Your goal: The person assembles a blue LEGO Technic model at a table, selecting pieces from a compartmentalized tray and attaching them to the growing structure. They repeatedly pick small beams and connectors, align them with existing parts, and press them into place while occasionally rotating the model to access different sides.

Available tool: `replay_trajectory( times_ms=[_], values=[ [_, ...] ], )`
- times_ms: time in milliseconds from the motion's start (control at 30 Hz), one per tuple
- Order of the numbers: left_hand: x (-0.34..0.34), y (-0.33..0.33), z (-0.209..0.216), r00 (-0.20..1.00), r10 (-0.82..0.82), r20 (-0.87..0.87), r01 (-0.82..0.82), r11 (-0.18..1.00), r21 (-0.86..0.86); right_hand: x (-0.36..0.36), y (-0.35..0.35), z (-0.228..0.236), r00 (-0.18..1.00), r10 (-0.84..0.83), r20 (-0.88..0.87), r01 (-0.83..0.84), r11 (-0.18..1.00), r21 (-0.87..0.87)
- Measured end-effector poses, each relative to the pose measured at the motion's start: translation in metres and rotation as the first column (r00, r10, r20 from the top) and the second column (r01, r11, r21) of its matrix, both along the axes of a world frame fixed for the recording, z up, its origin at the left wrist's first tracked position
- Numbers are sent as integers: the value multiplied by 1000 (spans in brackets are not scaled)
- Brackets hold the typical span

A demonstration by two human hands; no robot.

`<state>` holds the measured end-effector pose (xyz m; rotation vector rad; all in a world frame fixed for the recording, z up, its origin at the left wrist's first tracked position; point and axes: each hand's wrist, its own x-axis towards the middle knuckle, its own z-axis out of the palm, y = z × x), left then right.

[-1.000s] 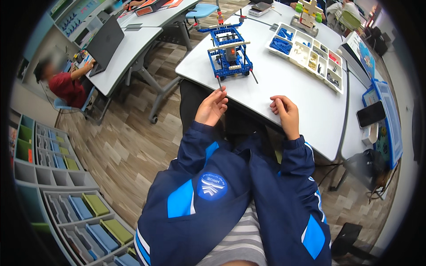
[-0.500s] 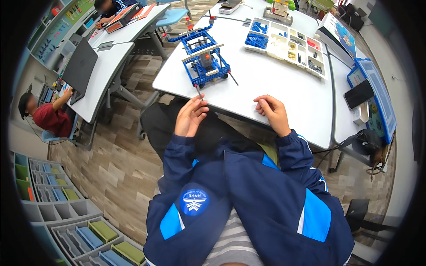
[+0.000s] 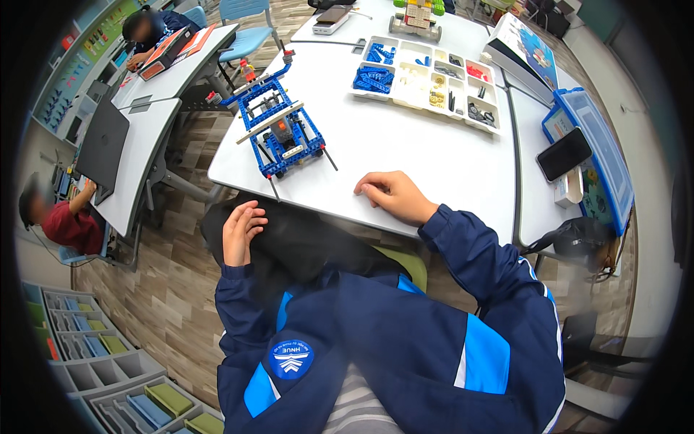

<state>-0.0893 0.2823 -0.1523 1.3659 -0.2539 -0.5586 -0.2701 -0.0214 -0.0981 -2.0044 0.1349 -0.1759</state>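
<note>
My left hand [image 3: 243, 233] is in front of the table's near edge, palm turned inward, fingers loosely bent and holding nothing. Just above it, a thin dark rod [image 3: 273, 189] sticks out from a blue building-brick vehicle model [image 3: 289, 136] and passes over the table edge. Apart from the hand, the model stands at the table's left side, with a grey motor block [image 3: 281, 130], light beams and a small minifigure [image 3: 247, 71] at its far end. My right hand [image 3: 397, 197] rests at the near edge of the white table [image 3: 419, 148], fingers loosely curled, thumb apart, with nothing seen in it.
A sorting tray [image 3: 415, 104] of blue, white, red and dark parts lies beyond my right hand. A phone [image 3: 564, 154] leans by a blue bin [image 3: 606, 152] on the right. Another built model [image 3: 417, 18] stands at the back. Two people sit at tables on the left.
My left hand has drawn down and away from the rod's tip, which it was touching or close to. My right hand has shifted left along the edge. The whole view has swung slightly.
</note>
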Motion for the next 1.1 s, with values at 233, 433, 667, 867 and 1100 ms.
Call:
replay_trajectory(
  times_ms=[233,433,667,867,1100],
  values=[
    [2,-8,-24,993,105,52,-104,994,-12,-1,2,-8,988,-8,153,44,971,-235],
    [2,-10,-28,989,127,75,-124,991,-45,-1,4,-5,991,-26,130,49,984,-172],
    [4,-12,-32,988,84,132,-81,996,-26,8,-12,-7,969,-191,154,223,948,-228],
    [3,-12,-36,979,112,170,-97,991,-94,78,-109,8,752,-278,597,625,588,-514],
    [-5,-20,-34,974,126,186,-113,990,-82,155,-169,19,868,-431,247,454,487,-746]
  ],
)
